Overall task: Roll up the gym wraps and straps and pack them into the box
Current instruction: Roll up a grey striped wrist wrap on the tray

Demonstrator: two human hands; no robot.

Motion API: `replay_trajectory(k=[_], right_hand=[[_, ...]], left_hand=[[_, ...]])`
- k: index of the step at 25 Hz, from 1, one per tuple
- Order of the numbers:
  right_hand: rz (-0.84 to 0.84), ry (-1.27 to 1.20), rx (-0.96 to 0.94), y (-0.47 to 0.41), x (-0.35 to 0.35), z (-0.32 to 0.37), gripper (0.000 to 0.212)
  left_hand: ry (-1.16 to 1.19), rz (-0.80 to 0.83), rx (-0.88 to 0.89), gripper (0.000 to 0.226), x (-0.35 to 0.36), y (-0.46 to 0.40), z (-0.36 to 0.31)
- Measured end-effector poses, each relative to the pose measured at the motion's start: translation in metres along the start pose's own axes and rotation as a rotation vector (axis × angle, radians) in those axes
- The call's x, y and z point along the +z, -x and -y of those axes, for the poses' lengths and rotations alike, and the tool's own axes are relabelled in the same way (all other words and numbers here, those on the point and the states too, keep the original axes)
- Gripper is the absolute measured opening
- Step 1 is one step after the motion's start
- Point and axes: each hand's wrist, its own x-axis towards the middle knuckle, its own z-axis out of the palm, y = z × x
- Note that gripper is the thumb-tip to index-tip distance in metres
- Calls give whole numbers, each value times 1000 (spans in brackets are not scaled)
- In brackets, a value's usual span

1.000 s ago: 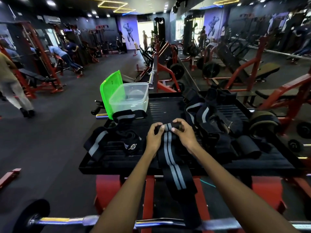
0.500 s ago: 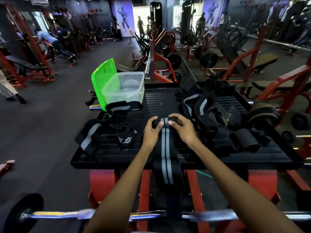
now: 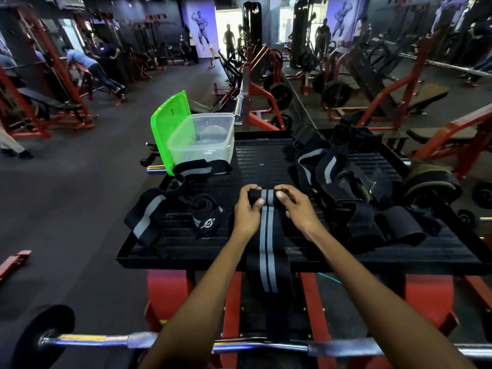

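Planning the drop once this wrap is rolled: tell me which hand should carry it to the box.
Left, probably. The clear box with its green lid open stands far-left on the platform, on the left hand side. The right hand would cross over. Both now grip the striped wrap.

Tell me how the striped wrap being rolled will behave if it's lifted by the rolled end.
Probably floppy: the striped wrap drapes limply over the black platform edge and hangs down. The roll would likely loosen if released, since the left hand and right hand both pinch it. It looks light, being thin fabric.
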Motion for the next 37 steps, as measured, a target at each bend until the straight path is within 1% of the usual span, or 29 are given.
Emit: replay_trajectory(k=[1, 3, 5, 7, 9, 11, 13, 14, 16, 18, 21, 24, 25, 27, 29, 32, 35, 37], right_hand=[[-15, 16, -41, -1, 0, -3, 16], [-13, 43, -112, -1, 0, -6, 22], [5, 58, -166, 0, 0, -7, 23], [23, 49, -141, 2, 0, -6, 18], [40, 58, -97, 3, -1, -5, 18], [36, 69, -107, 2, -2, -7, 14], [-2, 61, -136, 2, -2, -6, 17], [-16, 61, -147, 2, -3, -6, 20], [-5, 80, -166, 2, -2, -6, 25], [9, 80, -152, 3, -1, -9, 24], [8, 67, -37, 1, -1, -10, 17], [7, 40, -50, -1, -3, -11, 15], [-3, 16, -71, -1, -3, -10, 17], [-2, 4, -123, 0, -4, -8, 27], [27, -5, -150, 0, -4, -6, 33], [42, -34, -80, 3, -4, -3, 25], [39, -7, -46, 2, -6, -2, 19], [27, -25, -63, 2, -7, -2, 19]], left_hand=[[13, 9, -42, 36, 0, 2, -2], [20, 6, -121, 39, -1, 2, -5], [37, 5, -94, 35, -2, 1, -4], [70, 1, -40, 34, -3, 1, -2], [54, 25, 15, 35, -5, 0, 1], [37, 68, 44, 29, -5, 1, 2], [42, 68, 16, 26, -4, 2, 0], [40, 57, -34, 27, -3, 3, -2], [28, 40, -97, 31, -2, 3, -2], [43, 24, -64, 27, -3, 1, 1], [41, 29, 3, 23, -6, -1, 3], [92, 69, 12, 27, -5, 1, 3], [103, 62, -14, 27, -4, 2, 1], [98, 42, -73, 29, -3, 2, -2], [105, 39, -47, 27, -3, 1, -1], [138, 48, 16, 24, -7, 2, -1], [100, 121, 78, 28, -9, 3, -2], [100, 149, 48, 25, -7, 4, -2]])
